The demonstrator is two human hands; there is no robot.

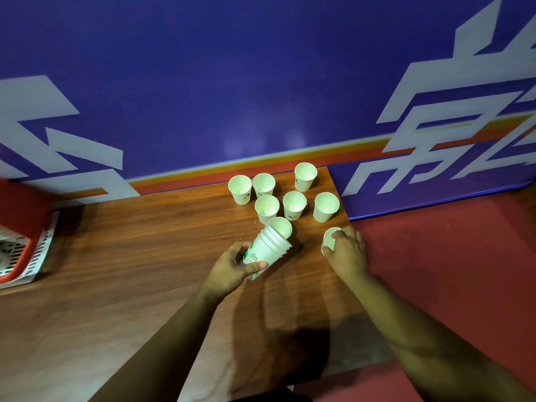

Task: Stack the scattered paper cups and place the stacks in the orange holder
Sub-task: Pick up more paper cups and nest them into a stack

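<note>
My left hand grips a stack of several white paper cups, tilted with its mouth pointing up and to the right. My right hand grips a single white cup that stands near the table's right edge; the fingers hide most of it. Beyond the hands, several loose white cups stand upright on the wooden table near its far right corner. The orange holder is at the far left edge of the view, only partly in sight.
A white slotted basket rim lies around the orange holder at the left. A purple wall with white lettering rises right behind the table. Red floor lies past the table's right edge.
</note>
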